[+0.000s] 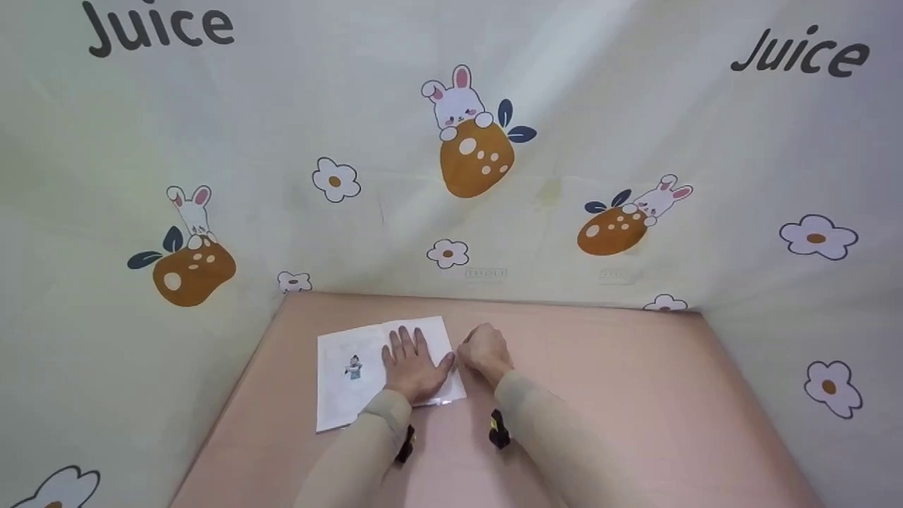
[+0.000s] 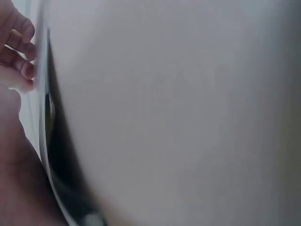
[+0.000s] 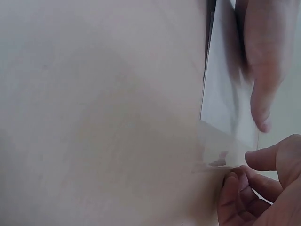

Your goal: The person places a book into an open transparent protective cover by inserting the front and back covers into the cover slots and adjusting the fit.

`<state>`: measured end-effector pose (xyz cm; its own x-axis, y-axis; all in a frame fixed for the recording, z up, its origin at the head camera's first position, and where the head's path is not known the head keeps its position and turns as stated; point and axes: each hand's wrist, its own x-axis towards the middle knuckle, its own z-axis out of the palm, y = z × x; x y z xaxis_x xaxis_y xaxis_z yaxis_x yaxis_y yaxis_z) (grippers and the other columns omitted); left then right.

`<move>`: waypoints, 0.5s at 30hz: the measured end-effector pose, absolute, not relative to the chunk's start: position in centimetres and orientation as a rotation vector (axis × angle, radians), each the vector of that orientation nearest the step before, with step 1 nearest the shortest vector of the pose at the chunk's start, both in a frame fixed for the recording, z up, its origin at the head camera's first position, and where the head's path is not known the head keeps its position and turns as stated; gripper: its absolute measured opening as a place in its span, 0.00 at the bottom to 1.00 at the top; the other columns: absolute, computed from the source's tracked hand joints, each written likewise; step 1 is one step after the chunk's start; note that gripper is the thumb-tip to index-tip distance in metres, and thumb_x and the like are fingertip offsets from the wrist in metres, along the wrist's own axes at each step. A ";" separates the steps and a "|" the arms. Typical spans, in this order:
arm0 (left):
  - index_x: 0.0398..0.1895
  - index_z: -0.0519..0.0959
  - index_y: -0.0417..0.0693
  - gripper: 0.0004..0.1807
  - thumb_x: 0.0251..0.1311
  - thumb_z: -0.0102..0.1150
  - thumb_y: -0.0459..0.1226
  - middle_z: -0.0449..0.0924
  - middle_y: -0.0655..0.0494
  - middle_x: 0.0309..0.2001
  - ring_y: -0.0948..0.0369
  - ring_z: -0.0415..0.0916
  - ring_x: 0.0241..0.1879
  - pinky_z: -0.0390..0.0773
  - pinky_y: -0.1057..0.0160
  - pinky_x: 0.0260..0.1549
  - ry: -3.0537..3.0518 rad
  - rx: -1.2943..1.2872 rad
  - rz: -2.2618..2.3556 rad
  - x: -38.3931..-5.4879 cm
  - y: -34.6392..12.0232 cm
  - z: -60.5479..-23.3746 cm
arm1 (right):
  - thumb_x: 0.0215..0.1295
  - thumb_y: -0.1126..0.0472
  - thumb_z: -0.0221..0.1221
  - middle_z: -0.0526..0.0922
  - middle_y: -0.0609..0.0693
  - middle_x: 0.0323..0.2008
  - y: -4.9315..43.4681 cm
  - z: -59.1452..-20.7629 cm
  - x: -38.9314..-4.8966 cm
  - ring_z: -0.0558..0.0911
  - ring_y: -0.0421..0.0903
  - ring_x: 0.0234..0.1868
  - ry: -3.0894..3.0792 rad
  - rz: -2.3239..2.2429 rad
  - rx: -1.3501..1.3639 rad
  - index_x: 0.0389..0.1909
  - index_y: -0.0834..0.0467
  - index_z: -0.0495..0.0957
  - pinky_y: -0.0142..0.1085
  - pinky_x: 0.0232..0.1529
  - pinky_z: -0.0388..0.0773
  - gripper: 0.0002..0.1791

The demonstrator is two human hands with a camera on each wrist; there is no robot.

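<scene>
A white booklet (image 1: 335, 395) lies spread on the pink table, with a small printed figure on its left page. My left hand (image 1: 416, 367) rests flat on the right page, fingers straight and spread. Just past the right edge of the booklet, my right hand (image 1: 487, 349) has its fingers curled. In the right wrist view, a clear plastic film (image 3: 216, 146) sticks out beyond the white page, and the right fingers (image 3: 233, 193) pinch its edge. The left wrist view shows mostly tabletop, with curled fingers (image 2: 19, 47) at its left side.
The pink tabletop (image 1: 621, 395) extends to the right and in front. A pale curtain (image 1: 381, 233) printed with rabbits, fruit and flowers encloses the back and sides. Small black devices (image 1: 499, 429) sit under both wrists.
</scene>
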<state>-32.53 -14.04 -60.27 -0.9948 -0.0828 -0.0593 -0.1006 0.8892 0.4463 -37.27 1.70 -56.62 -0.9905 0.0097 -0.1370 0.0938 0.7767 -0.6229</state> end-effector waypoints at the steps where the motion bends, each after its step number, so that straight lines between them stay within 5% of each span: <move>1: 0.91 0.46 0.32 0.60 0.78 0.43 0.72 0.35 0.27 0.92 0.31 0.31 0.93 0.37 0.28 0.90 3.008 -0.154 0.714 -32.6 -14.0 -60.3 | 0.65 0.61 0.68 0.95 0.55 0.44 1.7 -56.5 -37.2 0.90 0.50 0.40 2.831 -1.013 0.086 0.42 0.57 0.94 0.45 0.47 0.92 0.09; 7: 0.91 0.49 0.32 0.56 0.79 0.50 0.66 0.34 0.28 0.92 0.31 0.30 0.93 0.38 0.30 0.91 2.972 -0.183 0.785 -32.5 -14.1 -59.0 | 0.65 0.61 0.67 0.93 0.55 0.43 1.8 -55.4 -36.7 0.89 0.49 0.41 2.771 -1.103 0.153 0.42 0.57 0.93 0.41 0.44 0.91 0.10; 15: 0.87 0.61 0.32 0.58 0.71 0.62 0.66 0.55 0.27 0.88 0.32 0.56 0.86 0.63 0.30 0.83 3.062 -0.292 0.778 -31.9 -13.5 -55.9 | 0.60 0.63 0.68 0.90 0.48 0.31 1.7 -54.7 -37.0 0.85 0.42 0.32 2.603 -1.414 0.195 0.39 0.59 0.93 0.33 0.34 0.85 0.09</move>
<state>-31.86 -13.54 -55.95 -0.9826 -0.1853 -0.0148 -0.1699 0.8629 0.4760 -37.04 1.69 -54.65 -0.9766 0.0328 -0.2126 0.1962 0.5410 -0.8178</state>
